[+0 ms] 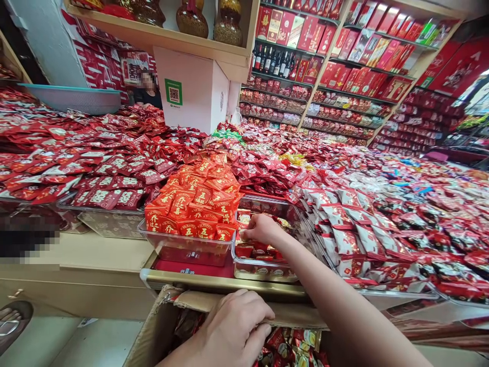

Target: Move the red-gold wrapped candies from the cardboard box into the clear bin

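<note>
My right hand (263,230) reaches into a clear plastic bin (263,270), its fingers pinched at a red-and-gold wrapped candy (243,218) by the bin's left wall. More wrapped candies lie low in that bin, partly hidden behind my wrist. Below, my left hand (237,322) is over an open cardboard box (153,326), close to its far flap. Its fingers are curled together, and what they hold, if anything, is hidden. Inside the box, red-and-gold wrapped candies (290,346) show to the right of that hand.
Left of my right hand, a clear bin is heaped with orange-red packets (191,204). White-and-red packets (351,224) fill the right side. A gold counter edge (221,281) runs between bins and box. A person (147,92) is behind the display; a foot (11,321) shows lower left.
</note>
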A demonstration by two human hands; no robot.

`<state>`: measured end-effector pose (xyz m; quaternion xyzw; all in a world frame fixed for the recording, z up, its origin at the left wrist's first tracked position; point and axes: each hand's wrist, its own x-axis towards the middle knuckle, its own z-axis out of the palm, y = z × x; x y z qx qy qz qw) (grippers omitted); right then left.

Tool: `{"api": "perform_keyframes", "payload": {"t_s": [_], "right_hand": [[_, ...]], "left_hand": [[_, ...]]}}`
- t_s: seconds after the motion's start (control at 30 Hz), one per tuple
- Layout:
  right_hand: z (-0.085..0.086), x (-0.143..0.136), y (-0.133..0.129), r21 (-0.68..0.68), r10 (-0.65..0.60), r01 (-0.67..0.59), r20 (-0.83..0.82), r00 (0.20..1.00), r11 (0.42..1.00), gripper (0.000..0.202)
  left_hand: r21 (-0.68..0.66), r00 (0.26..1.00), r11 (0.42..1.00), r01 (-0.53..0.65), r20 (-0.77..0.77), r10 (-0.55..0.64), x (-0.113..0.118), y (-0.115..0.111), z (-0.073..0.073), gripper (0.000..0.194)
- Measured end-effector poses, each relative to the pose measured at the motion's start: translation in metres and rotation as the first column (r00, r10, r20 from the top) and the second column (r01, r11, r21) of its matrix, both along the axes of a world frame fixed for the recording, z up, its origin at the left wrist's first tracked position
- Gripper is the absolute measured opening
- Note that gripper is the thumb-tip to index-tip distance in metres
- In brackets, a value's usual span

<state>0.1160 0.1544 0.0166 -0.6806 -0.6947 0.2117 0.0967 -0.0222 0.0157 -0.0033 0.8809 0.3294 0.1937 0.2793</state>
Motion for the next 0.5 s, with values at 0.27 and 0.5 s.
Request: {"api": "perform_keyframes", "payload": {"t_s": [0.27,0.5], "right_hand": [[0.010,0.011,-0.013,0.033,0.128,-0.133,0.124,0.984,0.991,0.011],[0.004,0.008,-0.011,0.021,0.227,-0.234,0.167,0.959,0.972,0.030]], "left_hand": [[-0.001,0.999,1.000,0.014,-0.037,-0.014,-0.001,0.000,0.002,0.015],[0.008,1.000,1.000,0.007,-0.001,-0.007,-0.001,-0.002,-0.006,0.015]]}}
